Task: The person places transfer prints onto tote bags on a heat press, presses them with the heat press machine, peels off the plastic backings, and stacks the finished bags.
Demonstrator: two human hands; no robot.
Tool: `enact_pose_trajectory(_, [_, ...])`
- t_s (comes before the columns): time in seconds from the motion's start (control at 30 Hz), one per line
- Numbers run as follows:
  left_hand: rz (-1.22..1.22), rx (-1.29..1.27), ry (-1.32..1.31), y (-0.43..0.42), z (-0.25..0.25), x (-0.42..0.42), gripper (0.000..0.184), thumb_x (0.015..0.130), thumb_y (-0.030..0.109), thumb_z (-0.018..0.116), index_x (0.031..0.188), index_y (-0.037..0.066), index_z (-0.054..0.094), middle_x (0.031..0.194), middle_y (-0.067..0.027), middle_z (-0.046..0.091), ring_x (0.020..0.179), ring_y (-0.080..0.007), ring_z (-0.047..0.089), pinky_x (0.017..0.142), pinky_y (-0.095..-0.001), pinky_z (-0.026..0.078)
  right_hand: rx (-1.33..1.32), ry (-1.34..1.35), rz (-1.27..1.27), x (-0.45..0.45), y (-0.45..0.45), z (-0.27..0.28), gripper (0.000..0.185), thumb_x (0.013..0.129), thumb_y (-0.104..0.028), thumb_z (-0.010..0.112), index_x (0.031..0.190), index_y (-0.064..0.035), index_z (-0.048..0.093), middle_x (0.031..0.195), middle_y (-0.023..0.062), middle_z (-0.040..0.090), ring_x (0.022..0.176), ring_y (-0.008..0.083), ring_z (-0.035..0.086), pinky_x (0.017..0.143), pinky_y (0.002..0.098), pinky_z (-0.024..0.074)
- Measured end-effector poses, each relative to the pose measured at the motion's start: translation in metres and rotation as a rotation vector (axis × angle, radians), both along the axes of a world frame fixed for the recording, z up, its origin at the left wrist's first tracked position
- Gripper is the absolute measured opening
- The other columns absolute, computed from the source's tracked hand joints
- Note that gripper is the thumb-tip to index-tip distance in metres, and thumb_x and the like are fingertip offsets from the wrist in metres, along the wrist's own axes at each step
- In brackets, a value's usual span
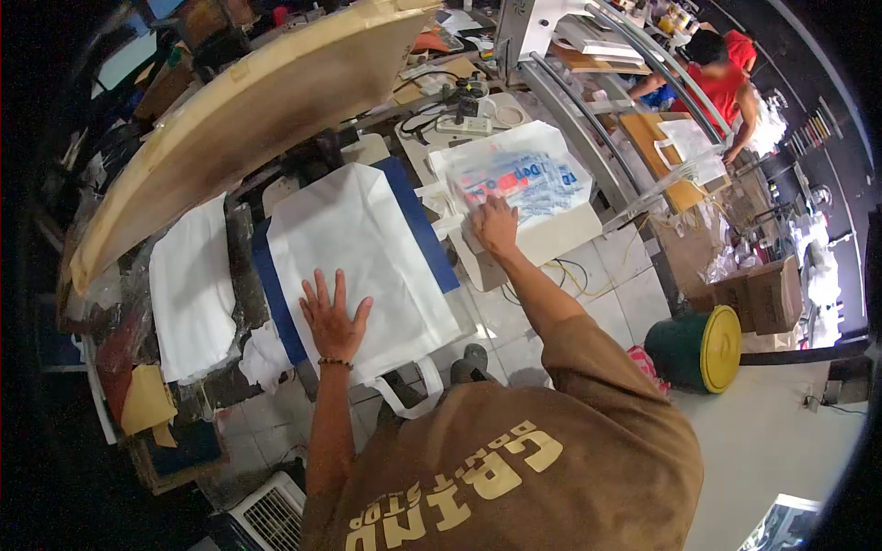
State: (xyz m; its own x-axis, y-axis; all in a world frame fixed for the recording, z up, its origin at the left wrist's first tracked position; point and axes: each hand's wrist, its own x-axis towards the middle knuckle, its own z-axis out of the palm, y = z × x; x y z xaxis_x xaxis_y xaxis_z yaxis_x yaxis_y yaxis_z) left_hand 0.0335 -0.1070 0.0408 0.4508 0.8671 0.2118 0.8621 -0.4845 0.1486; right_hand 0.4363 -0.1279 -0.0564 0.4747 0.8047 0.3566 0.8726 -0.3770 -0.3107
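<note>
A white tote bag [367, 248] lies flat over a dark blue board [409, 207], its handle [418, 395] hanging toward my body. My left hand [335, 319] rests on the bag's lower left part with fingers spread and nothing held. To the right, a white bag or sheet [556, 151] carries overlapping blue and red print [524, 179] on a pale board [570, 230]. My right hand [496, 225] touches the lower left of this print, fingers stretched forward and palm down. Its fingertips are small in view.
A large wooden-framed panel [248, 129] leans over the left side. Folded white cloth [195, 289] lies beneath it. A metal machine frame [579, 119] stands right of the print. A green bin with a yellow lid [721, 349] is at right; a person in red [721, 96] works beyond.
</note>
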Motion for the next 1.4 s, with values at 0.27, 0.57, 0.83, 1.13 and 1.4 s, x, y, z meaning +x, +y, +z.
enact_pose_trajectory(0.27, [-0.023, 0.094, -0.007, -0.001, -0.003, 0.001, 0.077, 0.094, 0.064, 0.056, 0.155, 0.019, 0.043, 0.163, -0.0202, 0.027, 0.149, -0.0496, 0.022, 0.118, -0.0661, 0.021, 0.296, 0.262, -0.085, 0.024, 0.006, 0.000, 0.031, 0.087, -0.030, 0.066, 0.092, -0.0002, 0.073, 0.087, 0.0231, 0.071, 0.082, 0.0384, 0.070, 0.075, 0.0444, 0.0550])
enact_pose_trajectory(0.57, [-0.041, 0.148, -0.022, 0.002, -0.007, 0.000, 0.076, 0.095, 0.065, 0.055, 0.154, 0.019, 0.043, 0.164, -0.0188, 0.027, 0.149, -0.0487, 0.023, 0.118, -0.0654, 0.021, 0.359, 1.208, -0.015, 0.071, -0.005, -0.004, 0.017, 0.090, -0.016, 0.075, 0.089, 0.0013, 0.072, 0.081, 0.0069, 0.069, 0.070, 0.0167, 0.066, 0.060, 0.0277, 0.0546])
enact_pose_trajectory(0.83, [-0.021, 0.068, -0.047, 0.000, -0.001, 0.001, 0.075, 0.093, 0.062, 0.060, 0.152, 0.018, 0.047, 0.163, -0.0217, 0.028, 0.148, -0.0506, 0.024, 0.119, -0.0653, 0.019, 0.571, 1.501, -0.017, 0.090, -0.019, 0.007, 0.012, 0.088, -0.008, 0.078, 0.086, -0.0004, 0.069, 0.090, 0.0063, 0.070, 0.076, 0.0160, 0.067, 0.072, 0.0307, 0.0618])
enact_pose_trajectory(1.13, [-0.057, 0.108, -0.125, 0.001, -0.006, -0.002, 0.074, 0.091, 0.057, 0.065, 0.152, 0.019, 0.048, 0.162, -0.0221, 0.030, 0.147, -0.0523, 0.026, 0.117, -0.0672, 0.021, 0.515, 1.368, -0.070, 0.085, -0.025, 0.022, 0.020, 0.083, -0.013, 0.082, 0.090, 0.0009, 0.070, 0.086, 0.0065, 0.069, 0.073, 0.0147, 0.066, 0.064, 0.0288, 0.0575])
enact_pose_trajectory(1.4, [-0.024, 0.092, -0.090, 0.000, -0.003, 0.000, 0.075, 0.091, 0.058, 0.065, 0.153, 0.020, 0.047, 0.164, -0.0196, 0.028, 0.148, -0.0508, 0.025, 0.118, -0.0658, 0.020, 0.431, 1.337, -0.016, 0.076, -0.038, 0.023, 0.017, 0.091, -0.016, 0.076, 0.091, -0.0012, 0.068, 0.083, 0.0035, 0.067, 0.074, 0.0150, 0.066, 0.075, 0.0341, 0.0607])
